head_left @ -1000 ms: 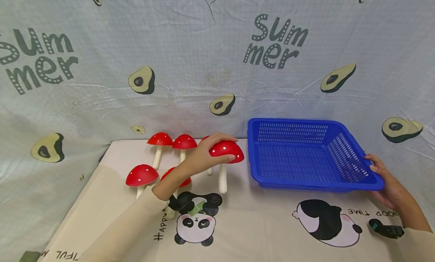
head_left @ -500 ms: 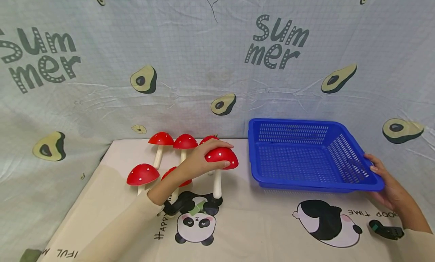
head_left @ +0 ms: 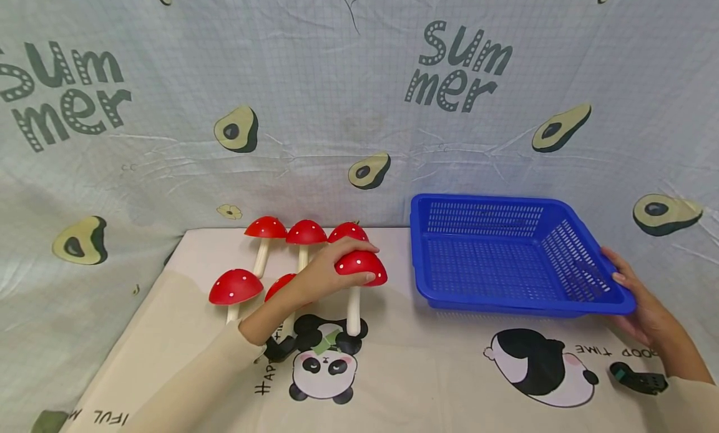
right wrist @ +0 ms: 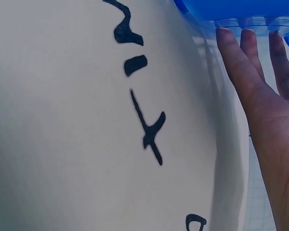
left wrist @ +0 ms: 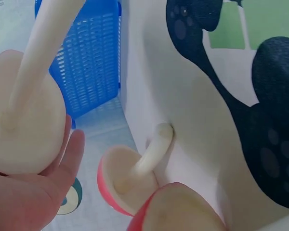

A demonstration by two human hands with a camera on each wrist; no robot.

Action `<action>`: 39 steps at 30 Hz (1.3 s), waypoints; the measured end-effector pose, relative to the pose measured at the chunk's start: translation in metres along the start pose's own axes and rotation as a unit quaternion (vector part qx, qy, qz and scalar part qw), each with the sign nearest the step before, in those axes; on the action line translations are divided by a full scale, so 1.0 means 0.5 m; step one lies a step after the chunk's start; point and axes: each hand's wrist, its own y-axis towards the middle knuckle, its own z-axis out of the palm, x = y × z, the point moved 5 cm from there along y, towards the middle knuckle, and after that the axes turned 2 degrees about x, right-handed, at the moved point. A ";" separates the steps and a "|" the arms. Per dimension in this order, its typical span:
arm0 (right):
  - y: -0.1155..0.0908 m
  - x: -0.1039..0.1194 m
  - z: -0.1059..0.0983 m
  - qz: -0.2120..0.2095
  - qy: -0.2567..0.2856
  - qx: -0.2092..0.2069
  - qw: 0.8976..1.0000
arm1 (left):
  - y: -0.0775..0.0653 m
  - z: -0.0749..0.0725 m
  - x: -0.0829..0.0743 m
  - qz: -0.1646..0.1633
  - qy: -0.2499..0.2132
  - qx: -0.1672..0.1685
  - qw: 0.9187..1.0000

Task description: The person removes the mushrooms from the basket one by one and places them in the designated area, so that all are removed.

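Note:
My left hand (head_left: 321, 274) grips the red, white-dotted cap of a toy mushroom (head_left: 359, 264). Its pale stem points down over the printed panda; I cannot tell whether the tip touches the cloth. In the left wrist view the held mushroom (left wrist: 24, 125) shows its cream underside. Behind and left of that hand stand several like mushrooms, among them one at the back left (head_left: 265, 227) and one at the front left (head_left: 236, 287); my forearm partly hides another (head_left: 279, 286). My right hand (head_left: 646, 308) holds the right rim of a blue plastic basket (head_left: 505, 305), some fingers underneath.
The basket has slotted walls, and nothing lies inside it. A printed cloth (head_left: 427, 370) covers the table. Behind rises a pale curtain (head_left: 314, 108) with avocado prints, close to the back mushrooms and the basket.
My left hand has brought the mushroom slightly left and toward me, so the back right mushroom shows more. The right hand and the basket stay in place.

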 end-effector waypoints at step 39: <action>0.004 0.018 -0.020 0.049 -0.011 0.002 0.999 | -0.027 0.022 0.041 -0.036 0.064 0.045 0.996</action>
